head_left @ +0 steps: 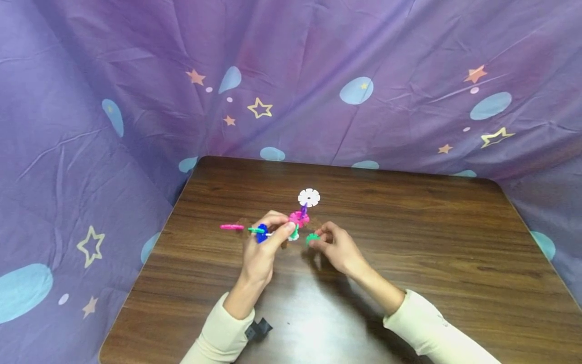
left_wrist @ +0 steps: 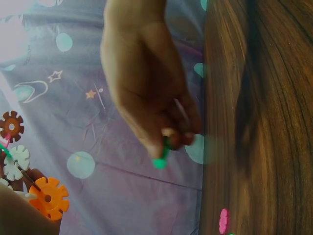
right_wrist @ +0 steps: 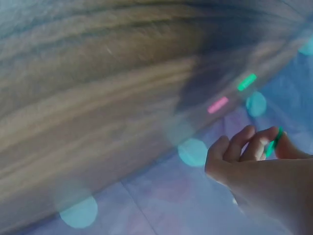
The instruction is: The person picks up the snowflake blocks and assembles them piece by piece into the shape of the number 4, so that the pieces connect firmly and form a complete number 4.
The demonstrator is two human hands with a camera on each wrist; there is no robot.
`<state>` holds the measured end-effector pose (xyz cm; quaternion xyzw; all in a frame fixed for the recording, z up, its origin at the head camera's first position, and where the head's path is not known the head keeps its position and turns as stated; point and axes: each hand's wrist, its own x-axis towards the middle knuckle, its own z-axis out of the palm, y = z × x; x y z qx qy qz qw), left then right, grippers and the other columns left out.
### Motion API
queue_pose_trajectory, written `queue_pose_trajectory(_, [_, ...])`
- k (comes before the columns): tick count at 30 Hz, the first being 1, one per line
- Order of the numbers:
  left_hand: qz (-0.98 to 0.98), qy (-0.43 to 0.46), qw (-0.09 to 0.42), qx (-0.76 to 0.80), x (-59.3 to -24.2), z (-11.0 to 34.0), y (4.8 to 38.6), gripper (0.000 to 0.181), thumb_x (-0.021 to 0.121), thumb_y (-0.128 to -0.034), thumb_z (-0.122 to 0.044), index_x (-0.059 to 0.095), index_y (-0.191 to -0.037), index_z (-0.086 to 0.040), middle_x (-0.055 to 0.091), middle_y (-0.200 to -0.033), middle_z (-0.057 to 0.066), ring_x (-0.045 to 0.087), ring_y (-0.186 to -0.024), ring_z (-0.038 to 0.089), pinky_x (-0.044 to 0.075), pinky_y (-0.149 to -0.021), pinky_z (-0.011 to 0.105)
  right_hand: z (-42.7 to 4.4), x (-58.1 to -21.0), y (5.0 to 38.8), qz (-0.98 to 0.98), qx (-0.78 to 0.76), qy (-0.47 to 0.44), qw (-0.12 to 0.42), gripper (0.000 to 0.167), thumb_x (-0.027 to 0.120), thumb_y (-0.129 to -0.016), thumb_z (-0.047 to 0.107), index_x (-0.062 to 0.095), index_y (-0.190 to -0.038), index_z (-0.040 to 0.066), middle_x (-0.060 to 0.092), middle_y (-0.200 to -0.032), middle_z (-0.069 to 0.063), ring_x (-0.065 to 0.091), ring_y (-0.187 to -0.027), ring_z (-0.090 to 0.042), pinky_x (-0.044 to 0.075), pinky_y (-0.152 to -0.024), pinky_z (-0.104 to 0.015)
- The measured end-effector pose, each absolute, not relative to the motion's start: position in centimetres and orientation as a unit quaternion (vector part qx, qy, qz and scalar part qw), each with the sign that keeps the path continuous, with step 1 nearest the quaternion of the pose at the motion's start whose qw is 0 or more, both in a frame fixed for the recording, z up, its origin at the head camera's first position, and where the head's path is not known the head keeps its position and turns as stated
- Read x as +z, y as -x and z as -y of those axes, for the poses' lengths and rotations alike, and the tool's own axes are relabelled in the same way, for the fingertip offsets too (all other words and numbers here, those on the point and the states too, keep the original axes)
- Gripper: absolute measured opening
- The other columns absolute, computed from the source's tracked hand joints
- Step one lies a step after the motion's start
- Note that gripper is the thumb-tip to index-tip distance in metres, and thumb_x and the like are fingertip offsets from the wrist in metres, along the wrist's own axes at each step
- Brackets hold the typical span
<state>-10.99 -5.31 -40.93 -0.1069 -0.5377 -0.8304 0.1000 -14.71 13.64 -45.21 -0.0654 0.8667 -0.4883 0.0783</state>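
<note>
My left hand (head_left: 259, 255) grips a joined cluster of notched plastic discs. In the head view a pink disc (head_left: 298, 218) sits at its fingertips, with a purple disc (head_left: 304, 210) and a white disc (head_left: 309, 197) rising beyond. A blue disc (head_left: 261, 233) shows beside the knuckles. The left wrist view has an orange disc (left_wrist: 49, 198), a whitish disc (left_wrist: 17, 162) and a brown disc (left_wrist: 11, 126) of the cluster. My right hand (head_left: 340, 248) pinches a single green disc (head_left: 312, 238) between thumb and finger, just right of the cluster and apart from it.
A brown wood-grain table (head_left: 432, 242) lies below the hands. A pink disc (head_left: 232, 227) and a green disc (head_left: 256, 230) appear edge-on left of the left hand; whether they join the cluster I cannot tell. Purple patterned cloth (head_left: 309, 131) hangs behind and at the sides.
</note>
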Motion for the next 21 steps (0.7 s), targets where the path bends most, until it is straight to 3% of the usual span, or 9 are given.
queue_pose_trajectory(8, [0.541, 0.104, 0.102, -0.828, -40.8, 5.1, 11.0, 0.026, 0.068, -0.0885, 0.003, 0.075, -0.088, -0.022, 0.068, -0.089, -0.006, 0.06, -0.073, 0.005, 0.045, -0.058, 0.018, -14.8, -42.2, 13.7, -0.838, -0.538, 0.075, 0.046, 0.021, 0.072, -0.096, 0.015, 0.061, -0.11, 0.003, 0.077, -0.086, -0.013, 0.069, -0.081, -0.019, 0.049, -0.073, -0.023])
queue_pose_trajectory(15, [0.542, 0.101, 0.103, -0.828, -40.8, 5.1, 11.0, 0.027, 0.068, -0.0885, 0.004, 0.075, -0.088, -0.022, 0.069, -0.089, -0.006, 0.06, -0.073, 0.006, 0.045, -0.058, 0.017, -15.4, -40.3, 12.7, -0.833, -0.548, 0.072, 0.031, 0.025, 0.07, -0.098, 0.023, 0.064, -0.117, 0.008, 0.078, -0.083, -0.006, 0.073, -0.088, -0.013, 0.054, -0.089, -0.025])
queue_pose_trajectory(21, [0.542, 0.102, 0.103, -0.828, -40.8, 5.1, 11.1, 0.027, 0.068, -0.0883, 0.004, 0.076, -0.088, -0.022, 0.068, -0.089, -0.006, 0.06, -0.074, 0.006, 0.046, -0.058, 0.017, -15.5, -39.4, 11.8, -0.83, -0.553, 0.073, 0.013, 0.024, 0.07, -0.098, 0.024, 0.065, -0.118, 0.012, 0.078, -0.085, -0.009, 0.074, -0.091, -0.014, 0.054, -0.09, -0.027])
